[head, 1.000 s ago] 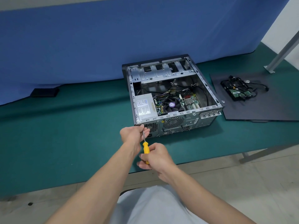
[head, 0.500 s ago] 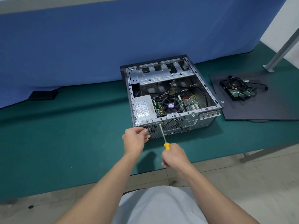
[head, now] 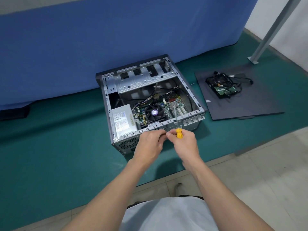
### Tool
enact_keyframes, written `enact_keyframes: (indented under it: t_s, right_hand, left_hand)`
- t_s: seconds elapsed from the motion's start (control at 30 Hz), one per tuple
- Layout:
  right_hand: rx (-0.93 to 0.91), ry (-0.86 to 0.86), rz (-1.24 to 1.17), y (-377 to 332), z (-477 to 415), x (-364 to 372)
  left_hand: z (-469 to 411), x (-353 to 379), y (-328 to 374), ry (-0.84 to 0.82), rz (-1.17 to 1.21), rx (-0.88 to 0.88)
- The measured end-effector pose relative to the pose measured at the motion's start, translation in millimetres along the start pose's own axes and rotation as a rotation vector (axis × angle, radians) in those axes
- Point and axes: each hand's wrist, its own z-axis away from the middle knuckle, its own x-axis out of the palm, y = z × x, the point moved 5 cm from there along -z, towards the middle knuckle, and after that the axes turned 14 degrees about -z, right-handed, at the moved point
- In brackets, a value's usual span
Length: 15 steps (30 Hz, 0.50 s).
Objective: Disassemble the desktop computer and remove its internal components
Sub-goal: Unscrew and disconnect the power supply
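Hands are moving rightward along the rear edge of the computer case (head: 106, 100) in the head view, the case lying open on the green table (head: 50, 139); a second ago both were sitting at the corner beside the power supply (head: 122, 119), and now they are meeting further along, in front of the fan (head: 154, 112); the right hand (head: 186, 145) is gripping the yellow screwdriver (head: 179, 133) by its handle, its shaft now pointing up past the rear rim rather than into the back panel; the left hand (head: 148, 145) is curling its fingers just beside the right thumb, and whether it is pinching a screw I cannot tell; probably one rear fastener is finished and the next is being sought; the power supply is not yet out of the case, while a drive (head: 223, 88) is lying apart on the side panel (head: 250, 104).
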Motion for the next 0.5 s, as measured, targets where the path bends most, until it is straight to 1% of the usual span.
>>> enact_keyframes:
  t_s: [0.07, 0.13, 0.2, 0.27, 0.3, 0.33, 0.4, 0.43, 0.5]
  right_hand:
    - [0.019, 0.027, -0.033, -1.7, -14.8, -17.2]
    - [0.007, 0.072, -0.041, -7.9, -31.3, -38.3]
    - [-0.034, 0.136, -0.034, -19.7, -54.2, -64.0]
    - [-0.098, 0.187, 0.032, -36.5, -83.8, -89.6]
    - [-0.13, 0.195, 0.093, -44.9, -101.2, -99.2]
    - [-0.157, 0.193, 0.168, -51.7, -119.4, -106.5]
    - [-0.2, 0.163, 0.334, -59.3, -158.6, -112.9]
    - [-0.217, 0.133, 0.413, -60.8, -178.8, -111.9]
    - [-0.234, 0.069, 0.551, -59.4, -217.2, -104.3]
  left_hand:
    - [-15.4, 9.0, 15.1, 0.011, -0.018, 0.065]
    - [-33.0, 15.6, 27.2, 0.072, -0.041, 0.09]
    - [-55.8, 19.7, 29.8, 0.135, -0.084, 0.027]
    - [-78.4, 22.1, 23.0, 0.173, -0.166, -0.095]
    - [-88.1, 24.6, 15.6, 0.162, -0.22, -0.171]
    - [-95.4, 28.3, 6.8, 0.113, -0.27, -0.254]
    - [-104.0, 39.8, -10.8, -0.051, -0.316, -0.415]
    - [-105.6, 45.8, -17.9, -0.123, -0.299, -0.478]
    - [-107.8, 53.9, -25.8, -0.196, -0.217, -0.573]
